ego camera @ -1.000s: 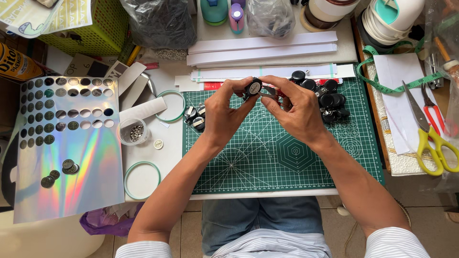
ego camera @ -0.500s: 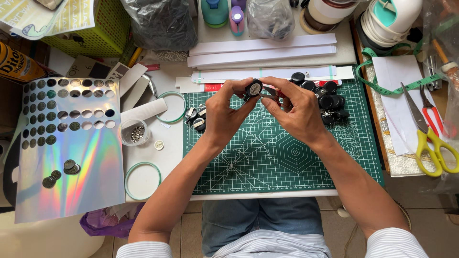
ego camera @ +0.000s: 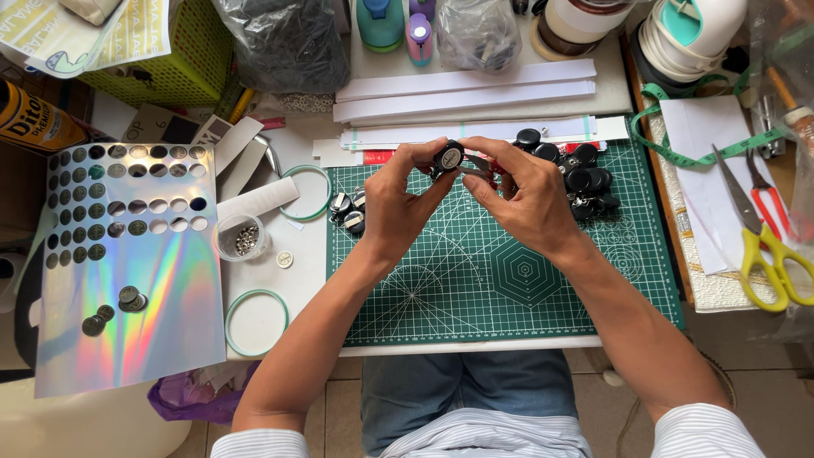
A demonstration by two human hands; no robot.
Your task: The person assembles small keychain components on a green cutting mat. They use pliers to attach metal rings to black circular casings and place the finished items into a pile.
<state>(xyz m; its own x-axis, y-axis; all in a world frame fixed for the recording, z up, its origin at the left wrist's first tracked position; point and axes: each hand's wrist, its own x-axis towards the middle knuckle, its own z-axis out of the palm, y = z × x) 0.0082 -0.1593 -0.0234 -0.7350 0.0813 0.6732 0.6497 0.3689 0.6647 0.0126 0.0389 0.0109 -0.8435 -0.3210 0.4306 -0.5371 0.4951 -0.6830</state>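
One small round black button [ego camera: 448, 158] sits pinched between your left hand [ego camera: 397, 203] and right hand [ego camera: 527, 197] above the green gridded cutting mat [ego camera: 509, 288]; a holographic punched sheet [ego camera: 127, 263] lies left, a pile of black buttons [ego camera: 585, 182] right.

Two hands, left hand [ego camera: 398, 203] and right hand [ego camera: 526, 199], pinch a small round black cap [ego camera: 448, 158], possibly a button, above a green gridded cutting mat [ego camera: 509, 288].

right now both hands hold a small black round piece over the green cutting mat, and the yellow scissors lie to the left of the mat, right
Not quite. The head view shows the yellow scissors to the right of the green cutting mat, not the left. The left hand and right hand do hold the small black round piece over it.
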